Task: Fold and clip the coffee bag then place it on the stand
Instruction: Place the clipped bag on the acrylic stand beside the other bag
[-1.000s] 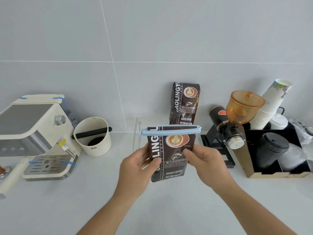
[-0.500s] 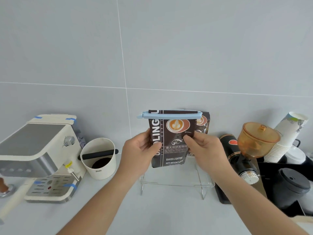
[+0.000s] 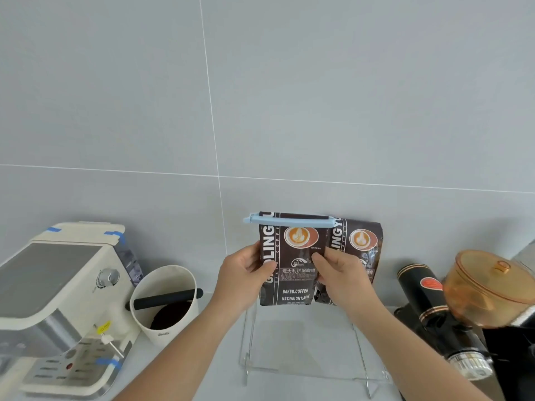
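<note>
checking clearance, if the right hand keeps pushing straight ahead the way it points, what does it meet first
Probably the second coffee bag standing just behind the right hand and the clipped coffee bag it holds, then the wall; depth is hard to judge.

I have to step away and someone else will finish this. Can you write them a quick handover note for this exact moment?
Left hand: grips the left edge of the clipped bag.
Right hand: grips its right edge, thumb on the front.
Bag: upright, held over the back of the clear stand; whether its bottom touches the stand cannot be told. Blue clip runs across the folded top.
A second bag stands right behind it, against the wall.
Done: fold and clip.
Left: set the bag down on the stand beside the second one, then let go.
</note>
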